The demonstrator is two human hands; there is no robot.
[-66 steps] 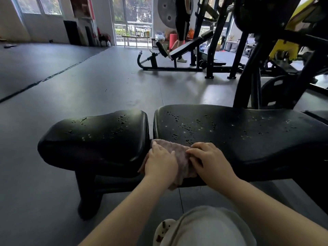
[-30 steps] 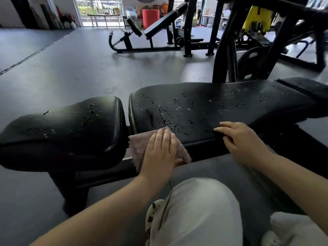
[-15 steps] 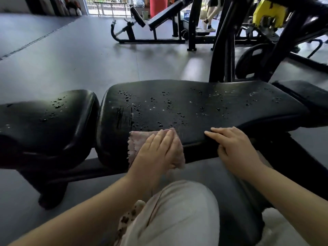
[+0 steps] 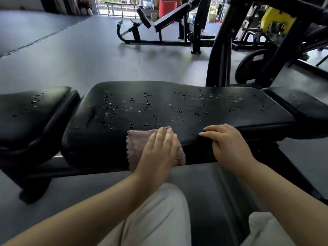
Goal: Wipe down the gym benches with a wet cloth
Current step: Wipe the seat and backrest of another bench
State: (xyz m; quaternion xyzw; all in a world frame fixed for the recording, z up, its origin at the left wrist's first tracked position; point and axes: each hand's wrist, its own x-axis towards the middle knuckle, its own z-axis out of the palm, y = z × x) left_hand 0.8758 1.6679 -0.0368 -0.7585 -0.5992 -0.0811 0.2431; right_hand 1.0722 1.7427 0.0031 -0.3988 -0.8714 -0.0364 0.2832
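Draped over the near edge of the long black bench pad (image 4: 177, 107), the pinkish cloth (image 4: 135, 146) lies partly on the top surface and partly hanging down the pad's near side. Its frayed left edge shows free, while its right part sits under the left hand (image 4: 159, 151), which presses it flat with straight fingers laid side by side pointing far. The right hand (image 4: 225, 142) rests just to the right of the cloth, apart from it, fingers relaxed and spread over the same near edge, holding nothing. Water droplets (image 4: 131, 103) dot the pad's top (thickest toward its left half). A shorter seat pad (image 4: 33, 112) sits just left of the long one, also spotted with drops, and a 3rd black pad (image 4: 301, 107) lies at the right end. Light trouser knees (image 4: 159, 215) fill the near foreground. Farther off on the grey floor (image 4: 88, 55) stand an incline bench (image 4: 159, 23) and a black machine frame (image 4: 221, 50).
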